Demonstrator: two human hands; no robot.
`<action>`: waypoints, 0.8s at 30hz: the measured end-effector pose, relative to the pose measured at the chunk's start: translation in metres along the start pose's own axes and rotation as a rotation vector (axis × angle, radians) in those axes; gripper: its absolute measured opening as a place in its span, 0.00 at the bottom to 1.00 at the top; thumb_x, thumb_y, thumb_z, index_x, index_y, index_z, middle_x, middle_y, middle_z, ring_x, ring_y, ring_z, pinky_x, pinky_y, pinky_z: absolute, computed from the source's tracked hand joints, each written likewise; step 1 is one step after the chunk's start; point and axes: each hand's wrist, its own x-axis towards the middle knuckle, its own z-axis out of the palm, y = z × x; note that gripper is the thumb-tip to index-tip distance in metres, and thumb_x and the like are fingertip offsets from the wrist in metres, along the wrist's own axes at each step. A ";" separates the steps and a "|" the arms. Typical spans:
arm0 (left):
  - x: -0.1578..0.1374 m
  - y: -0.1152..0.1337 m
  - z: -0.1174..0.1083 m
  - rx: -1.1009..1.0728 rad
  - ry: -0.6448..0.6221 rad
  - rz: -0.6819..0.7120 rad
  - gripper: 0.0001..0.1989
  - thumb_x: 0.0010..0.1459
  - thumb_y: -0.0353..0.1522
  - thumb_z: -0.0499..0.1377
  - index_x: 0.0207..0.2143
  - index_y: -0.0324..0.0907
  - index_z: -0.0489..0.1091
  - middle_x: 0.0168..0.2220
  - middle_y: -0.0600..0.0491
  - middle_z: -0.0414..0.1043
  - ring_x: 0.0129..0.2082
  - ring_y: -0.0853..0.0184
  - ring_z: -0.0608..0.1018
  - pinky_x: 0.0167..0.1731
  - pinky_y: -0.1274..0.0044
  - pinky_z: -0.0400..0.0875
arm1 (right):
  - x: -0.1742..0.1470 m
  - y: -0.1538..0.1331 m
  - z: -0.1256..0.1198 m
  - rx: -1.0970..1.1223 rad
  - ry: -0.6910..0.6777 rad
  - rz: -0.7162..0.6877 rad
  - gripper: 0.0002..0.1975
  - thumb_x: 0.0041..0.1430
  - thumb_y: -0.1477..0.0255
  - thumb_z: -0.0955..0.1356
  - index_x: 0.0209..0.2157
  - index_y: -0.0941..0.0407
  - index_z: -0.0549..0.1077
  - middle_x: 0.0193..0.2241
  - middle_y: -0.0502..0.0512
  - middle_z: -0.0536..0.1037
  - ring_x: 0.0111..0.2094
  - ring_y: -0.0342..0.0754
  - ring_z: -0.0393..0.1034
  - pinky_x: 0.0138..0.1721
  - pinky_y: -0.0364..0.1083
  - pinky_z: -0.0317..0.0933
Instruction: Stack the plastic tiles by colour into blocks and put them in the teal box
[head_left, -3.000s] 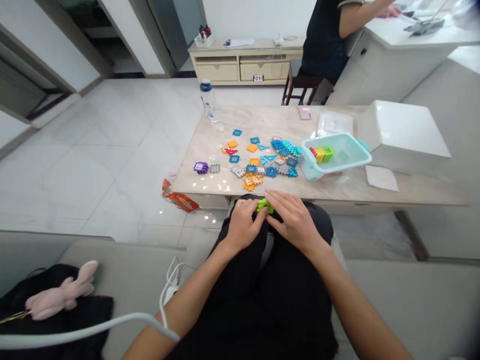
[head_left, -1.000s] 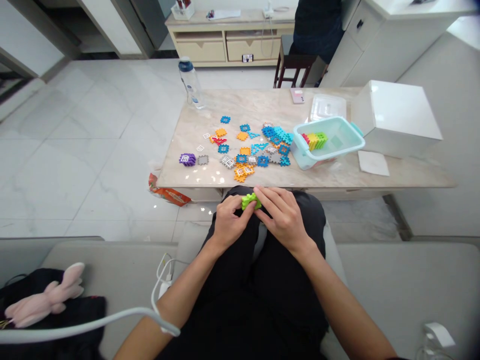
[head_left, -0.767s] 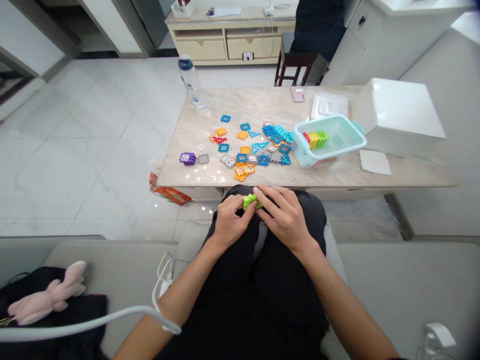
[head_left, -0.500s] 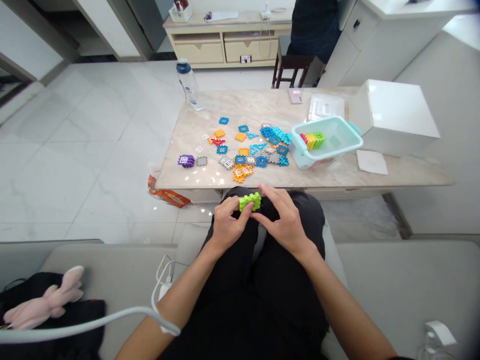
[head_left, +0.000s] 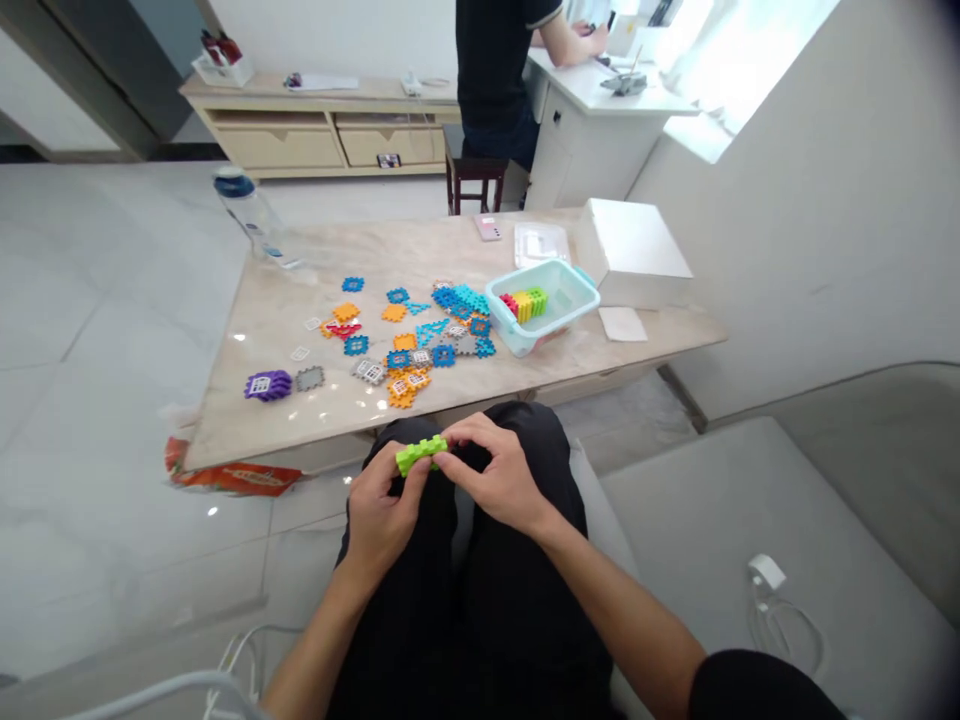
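Marbled tabletop (head_left: 240, 420) spans the middle of the frame, above the seated person's dark trousers (head_left: 517, 620). Low in the centre, over the lap, the left hand (head_left: 382, 510) pinches the left end of a green bundle (head_left: 418, 454) of notched pieces, and the right hand (head_left: 499, 475) pinches its right end with thumb and fingers; it is hard to say how many pieces it contains. Right of centre, a pale blue tub (head_left: 536, 343) holds a short colour-grouped row (head_left: 525, 304) of red, yellow and green, so some gathering seems done. Much seems left: blue pieces (head_left: 448, 298), orange pieces (head_left: 394, 313) and grey pieces (head_left: 310, 378) lie loose, though a purple stack (head_left: 268, 385) sits together at the left. Just above the hands, the table's near edge climbs rightward. Tub floor shows right of the row, within raised walls; a white box (head_left: 637, 240) stands beyond them.
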 end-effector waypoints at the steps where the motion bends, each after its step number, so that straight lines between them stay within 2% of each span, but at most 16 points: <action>1: 0.000 -0.001 0.000 -0.021 0.000 -0.020 0.05 0.70 0.35 0.63 0.42 0.43 0.75 0.35 0.54 0.78 0.31 0.68 0.79 0.35 0.77 0.74 | 0.000 -0.001 -0.003 -0.007 0.002 0.005 0.06 0.64 0.66 0.76 0.40 0.53 0.82 0.38 0.53 0.84 0.41 0.49 0.78 0.46 0.48 0.73; 4: -0.002 -0.007 0.000 -0.115 0.007 -0.085 0.17 0.74 0.39 0.59 0.60 0.43 0.70 0.51 0.46 0.80 0.42 0.63 0.81 0.45 0.71 0.77 | 0.013 0.000 -0.030 -0.058 0.034 0.051 0.09 0.62 0.63 0.77 0.39 0.54 0.82 0.36 0.53 0.84 0.37 0.49 0.78 0.44 0.48 0.74; 6: -0.003 -0.011 -0.002 -0.169 -0.006 -0.106 0.20 0.75 0.40 0.55 0.64 0.42 0.67 0.55 0.43 0.79 0.45 0.61 0.79 0.47 0.68 0.77 | 0.039 0.007 -0.066 -0.129 0.096 0.111 0.12 0.62 0.60 0.76 0.39 0.54 0.83 0.33 0.52 0.84 0.34 0.49 0.78 0.41 0.48 0.74; 10: -0.004 -0.017 -0.007 -0.137 -0.032 -0.094 0.18 0.76 0.38 0.54 0.62 0.43 0.69 0.54 0.44 0.79 0.44 0.60 0.78 0.46 0.67 0.76 | 0.131 0.038 -0.162 -0.303 0.256 0.229 0.14 0.59 0.61 0.77 0.39 0.59 0.84 0.34 0.56 0.85 0.36 0.50 0.79 0.40 0.46 0.73; 13: 0.000 -0.017 -0.011 -0.076 -0.052 -0.063 0.15 0.75 0.36 0.55 0.58 0.44 0.72 0.51 0.46 0.79 0.42 0.61 0.77 0.44 0.68 0.75 | 0.203 0.072 -0.215 -0.453 0.256 0.426 0.10 0.60 0.68 0.76 0.38 0.62 0.83 0.35 0.59 0.85 0.37 0.48 0.78 0.40 0.44 0.71; 15: 0.003 -0.016 -0.013 -0.048 -0.058 -0.058 0.14 0.74 0.36 0.55 0.56 0.44 0.74 0.50 0.47 0.79 0.41 0.61 0.77 0.43 0.69 0.75 | 0.238 0.094 -0.232 -0.527 0.217 0.575 0.09 0.63 0.71 0.75 0.39 0.63 0.83 0.34 0.60 0.85 0.37 0.47 0.78 0.38 0.41 0.70; 17: 0.006 -0.016 -0.014 -0.029 -0.066 -0.060 0.13 0.74 0.36 0.55 0.55 0.45 0.75 0.48 0.48 0.79 0.41 0.60 0.78 0.41 0.69 0.76 | 0.261 0.113 -0.238 -0.554 0.172 0.674 0.07 0.63 0.73 0.76 0.38 0.64 0.82 0.33 0.60 0.84 0.37 0.45 0.78 0.36 0.40 0.70; 24: 0.009 -0.025 -0.015 -0.040 -0.106 -0.091 0.14 0.71 0.32 0.57 0.56 0.48 0.75 0.48 0.48 0.79 0.41 0.59 0.78 0.40 0.68 0.77 | 0.297 0.152 -0.244 -0.535 0.145 0.762 0.08 0.63 0.72 0.77 0.37 0.64 0.81 0.32 0.58 0.83 0.34 0.44 0.77 0.37 0.42 0.73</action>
